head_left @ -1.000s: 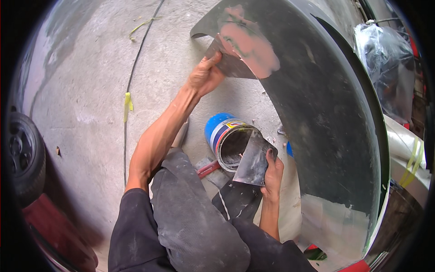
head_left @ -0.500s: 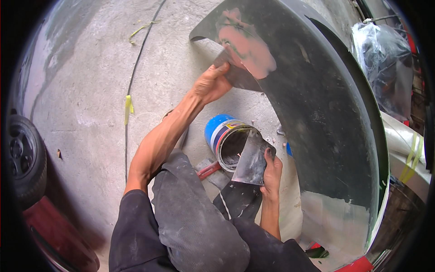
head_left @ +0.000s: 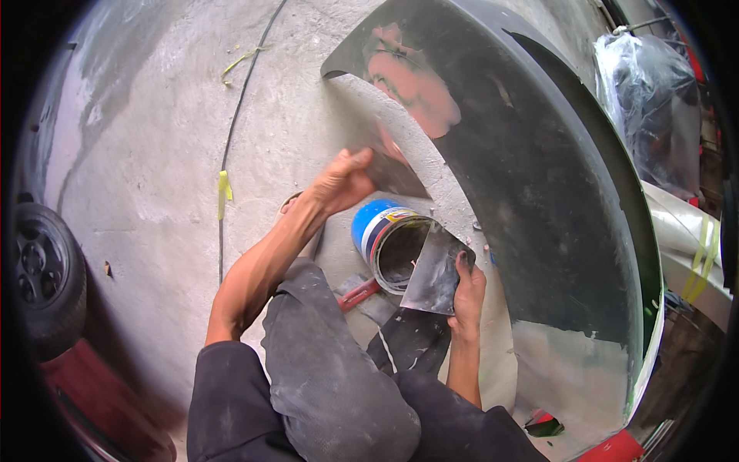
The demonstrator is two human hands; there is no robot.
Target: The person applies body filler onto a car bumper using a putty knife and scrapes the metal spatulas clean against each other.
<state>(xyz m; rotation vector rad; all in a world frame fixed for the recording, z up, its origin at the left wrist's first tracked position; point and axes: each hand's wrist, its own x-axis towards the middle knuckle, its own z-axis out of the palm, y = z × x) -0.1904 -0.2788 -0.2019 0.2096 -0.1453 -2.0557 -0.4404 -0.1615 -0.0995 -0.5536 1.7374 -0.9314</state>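
A dark, curved car body panel (head_left: 531,177) rises on the right, with a pink patch of filler (head_left: 423,96) smeared near its upper left edge. My left hand (head_left: 342,183) is closed on a thin, flat spreader (head_left: 404,179), blurred by motion, that has pinkish filler on its face. This spreader is apart from the panel, left of its edge. In my right hand (head_left: 468,296) is a thin grey putty plate (head_left: 435,273), gripped by its right edge with the thumb on top. The plate partly covers the mouth of a blue can (head_left: 375,215) that tilts toward me.
Beside the can lies a red-handled tool (head_left: 360,294). A black cable (head_left: 231,138) with yellow tape crosses the concrete floor (head_left: 154,154). A wheel (head_left: 46,269) stands at far left, above a dark red part (head_left: 104,408). Plastic-wrapped items (head_left: 647,108) are at far right.
My left hand has drawn the spreader off the panel, down and to the left. The pink patch shows more fully. My right hand and its plate have barely moved.
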